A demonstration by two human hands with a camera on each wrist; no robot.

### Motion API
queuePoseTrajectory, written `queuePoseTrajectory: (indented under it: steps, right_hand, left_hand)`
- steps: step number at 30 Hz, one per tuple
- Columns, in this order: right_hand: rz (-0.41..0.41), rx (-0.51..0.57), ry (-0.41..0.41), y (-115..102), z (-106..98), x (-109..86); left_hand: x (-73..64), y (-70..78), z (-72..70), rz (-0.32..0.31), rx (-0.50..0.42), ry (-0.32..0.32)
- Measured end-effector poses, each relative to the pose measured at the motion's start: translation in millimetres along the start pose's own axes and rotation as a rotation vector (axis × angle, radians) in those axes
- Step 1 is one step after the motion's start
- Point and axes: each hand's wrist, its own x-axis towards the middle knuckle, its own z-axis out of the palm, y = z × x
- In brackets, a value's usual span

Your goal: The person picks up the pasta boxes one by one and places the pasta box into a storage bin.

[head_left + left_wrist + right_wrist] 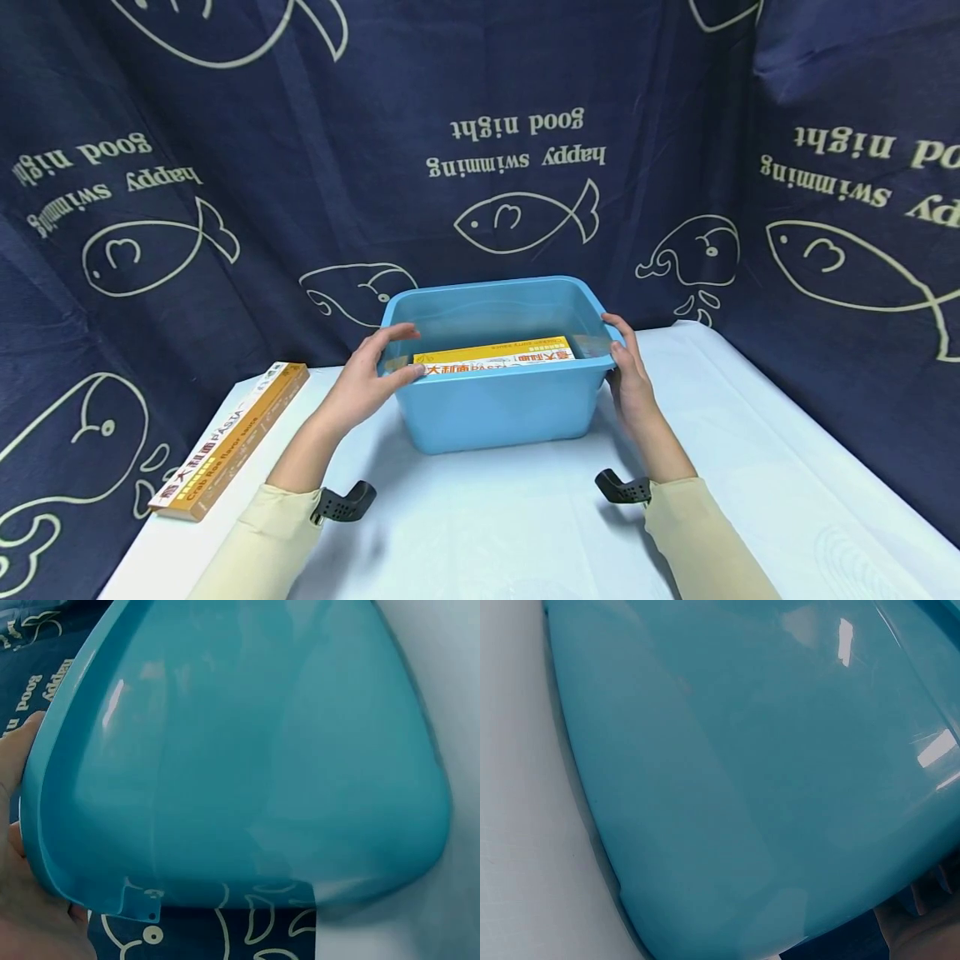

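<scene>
A light-blue plastic bin point(498, 408) stands upright on the white table in the head view. Inside it lies a pasta box point(491, 354) with a yellow side and red lettering, its lower part hidden by the front wall. My left hand point(367, 375) holds the bin's left front corner, thumb on the front rim and fingers reaching over the left side. On the opposite end, my right hand point(633, 375) grips the right rim, with some fingers hidden below it. Both wrist views are filled mostly by the bin's outer wall point(247, 765).
Left of the bin, a second pasta box point(232, 442), orange-brown and white, lies on the white table point(480, 525). A dark blue curtain point(525, 83) with fish drawings hangs close behind the bin and along both sides.
</scene>
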Motion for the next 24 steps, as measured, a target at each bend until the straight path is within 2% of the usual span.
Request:
queuePoseTrajectory:
  steps: [8, 17, 24]
  right_hand:
    - [0.0, -0.002, -0.003, -1, 0, -0.1]
    - [-0.008, 0.019, 0.005, -1, 1, -0.2]
    - [-0.007, 0.013, 0.004, -2, 2, -0.7]
  left_hand:
    - [-6.0, -3.9, 8.3, -0.026, -0.036, 0.047]
    - [-10.7, -5.9, 9.5, -0.013, -0.079, 0.092]
    - [-16.2, -14.5, 7.5, -0.017, -0.1, 0.151]
